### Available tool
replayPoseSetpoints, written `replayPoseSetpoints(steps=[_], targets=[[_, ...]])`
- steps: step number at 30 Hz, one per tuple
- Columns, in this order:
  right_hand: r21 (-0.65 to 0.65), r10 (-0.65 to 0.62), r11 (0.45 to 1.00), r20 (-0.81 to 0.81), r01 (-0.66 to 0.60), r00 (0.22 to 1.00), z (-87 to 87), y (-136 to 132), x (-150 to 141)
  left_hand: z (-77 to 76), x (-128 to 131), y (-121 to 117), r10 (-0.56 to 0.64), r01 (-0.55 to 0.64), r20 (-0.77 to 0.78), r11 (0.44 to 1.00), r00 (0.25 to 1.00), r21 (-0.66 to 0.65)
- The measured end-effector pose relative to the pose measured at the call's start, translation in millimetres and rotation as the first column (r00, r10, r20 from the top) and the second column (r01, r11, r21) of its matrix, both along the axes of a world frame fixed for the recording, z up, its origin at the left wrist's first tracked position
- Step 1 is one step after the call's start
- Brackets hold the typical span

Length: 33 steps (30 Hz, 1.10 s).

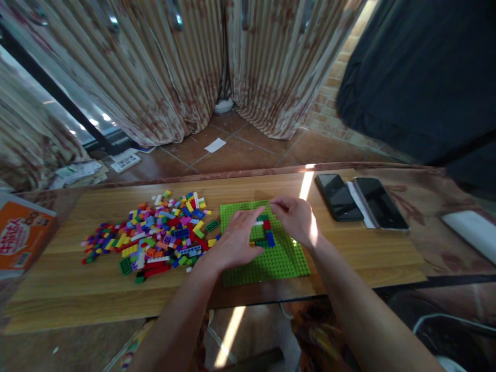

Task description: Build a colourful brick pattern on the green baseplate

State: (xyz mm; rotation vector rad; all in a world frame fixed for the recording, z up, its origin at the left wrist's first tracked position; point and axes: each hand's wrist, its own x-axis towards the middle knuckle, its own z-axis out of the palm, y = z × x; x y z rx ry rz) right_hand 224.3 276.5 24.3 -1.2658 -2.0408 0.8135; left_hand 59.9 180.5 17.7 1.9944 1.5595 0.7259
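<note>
Narrow pinch, right hand (293, 217), contents indiscernible; left hand (241, 235) spread beside bricks (270, 238) on plate (267, 269). Step: apparently brick-laying. Next move: probably calls for careful alignment.

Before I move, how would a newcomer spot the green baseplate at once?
On the wooden table, go right from the heap of loose bricks and stop before the dark phones. The baseplate lies flat there, under the left hand. Unlike the loose bricks, it is one broad, light-green studded sheet.
</note>
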Motion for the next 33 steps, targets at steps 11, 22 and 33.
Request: replayPoseSetpoints(steps=[11, 22, 33], targets=[[-0.034, 0.061, 0.998, 0.042, -0.059, 0.997, -2.3, -4.7, -2.5, 3.5, 1.2, 4.8, -0.040, 0.041, 0.033, 0.998, 0.999, -0.043], [0.012, 0.009, 1.000, 0.043, -0.009, 0.999, 2.8, -13.2, -9.6, 15.9, -30.3, -3.9, 0.269, -0.314, 0.272, 0.939, 0.924, 0.140], [0.222, 0.383, 0.892, 0.097, -0.395, 0.919, -6.1, -49.2, -52.0, 2.5, -81.1, -2.5, 0.566, -0.750, 0.628, 0.660, 0.535, 0.044]])
